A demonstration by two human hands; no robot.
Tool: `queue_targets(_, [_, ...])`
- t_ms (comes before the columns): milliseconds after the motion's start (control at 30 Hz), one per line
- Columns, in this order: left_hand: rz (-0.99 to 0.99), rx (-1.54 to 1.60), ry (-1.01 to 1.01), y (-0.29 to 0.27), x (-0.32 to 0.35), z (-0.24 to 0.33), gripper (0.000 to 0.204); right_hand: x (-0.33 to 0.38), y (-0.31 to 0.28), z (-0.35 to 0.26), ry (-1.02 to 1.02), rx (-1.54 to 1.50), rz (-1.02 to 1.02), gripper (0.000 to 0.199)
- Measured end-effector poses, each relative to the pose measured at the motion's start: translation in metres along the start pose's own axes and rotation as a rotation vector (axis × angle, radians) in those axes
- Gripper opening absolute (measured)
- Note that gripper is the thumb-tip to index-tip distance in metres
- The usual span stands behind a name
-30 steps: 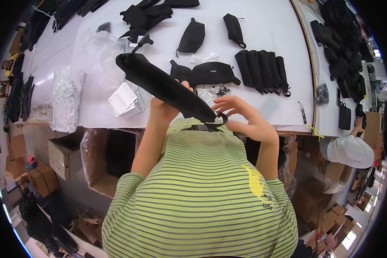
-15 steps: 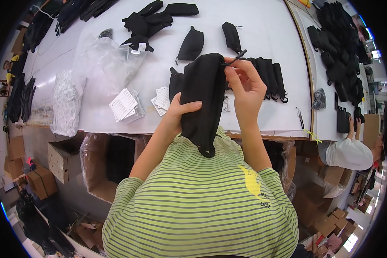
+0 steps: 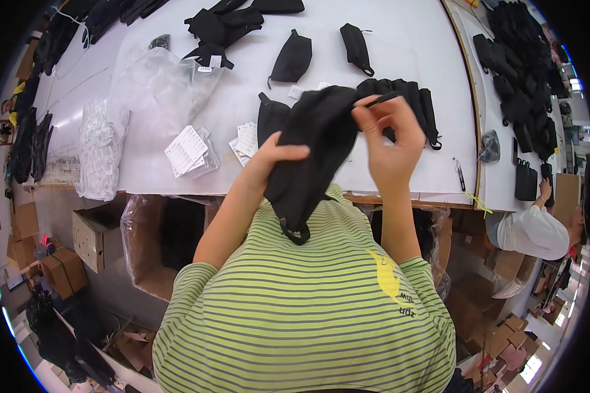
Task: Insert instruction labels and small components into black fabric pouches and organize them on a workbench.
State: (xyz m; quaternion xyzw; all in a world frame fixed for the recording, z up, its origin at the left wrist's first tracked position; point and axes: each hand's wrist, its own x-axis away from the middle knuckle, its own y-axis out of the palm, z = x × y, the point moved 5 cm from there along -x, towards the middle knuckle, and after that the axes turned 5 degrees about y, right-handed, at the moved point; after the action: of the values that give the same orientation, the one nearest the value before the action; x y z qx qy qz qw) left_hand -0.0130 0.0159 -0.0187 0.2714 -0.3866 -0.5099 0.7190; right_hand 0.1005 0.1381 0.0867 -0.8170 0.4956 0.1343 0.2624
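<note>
Left hand: here's the left hand, at about 9 o'clock, gripping the pouch by its side, thumb laid over the front.
Right hand: and the right hand, over at 3 o'clock, has thumb and forefinger pinched on a slim black cord pull.
Held pouch: the black fabric pouch is up in front of the striped shirt, tilted, its loop end down just past 6 o'clock; every direction here is from this pouch.
Close by: a second black pouch peeks out toward 10 o'clock, partly hidden; white printed tags sit at 9.
Pouch row: several black pouches lie side by side between 2 and 3.
Farther across the white table: one lone pouch between 11 and 12, another near 1, clear plastic bag toward 10.
Outer edge: a co-worker in a white top, close to 4.
</note>
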Motion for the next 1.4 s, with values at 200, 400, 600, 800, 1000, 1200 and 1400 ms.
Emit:
queue_targets(200, [-0.294,-0.016,-0.028,-0.016,-0.024,0.003,0.078,0.000,0.025,0.025,0.411,-0.438,-0.171,0.013])
queue_targets(400, [-0.007,-0.347,0.074,-0.006,-0.041,0.036,0.045,-0.004,0.032,0.021,0.173,-0.183,-0.164,0.010])
queue_targets(600, [0.044,0.297,0.064,-0.017,-0.055,0.040,0.021,0.028,0.049,-0.012,0.027,-0.106,-0.434,0.010])
queue_targets(800, [-0.023,0.399,0.112,-0.037,-0.065,0.062,0.021,0.049,0.052,-0.020,0.130,-0.168,-0.594,0.008])
queue_targets(1000, [0.097,0.289,0.123,-0.025,-0.056,0.050,0.021,0.042,0.051,-0.021,0.025,-0.151,-0.490,0.011])
queue_targets(1200, [0.222,0.049,0.137,0.003,-0.045,0.048,0.032,0.034,0.044,-0.025,-0.002,-0.059,-0.354,0.013])
queue_targets(1400, [-0.050,0.307,0.118,-0.025,-0.063,0.057,0.026,0.054,0.043,-0.021,0.085,-0.075,-0.549,0.014])
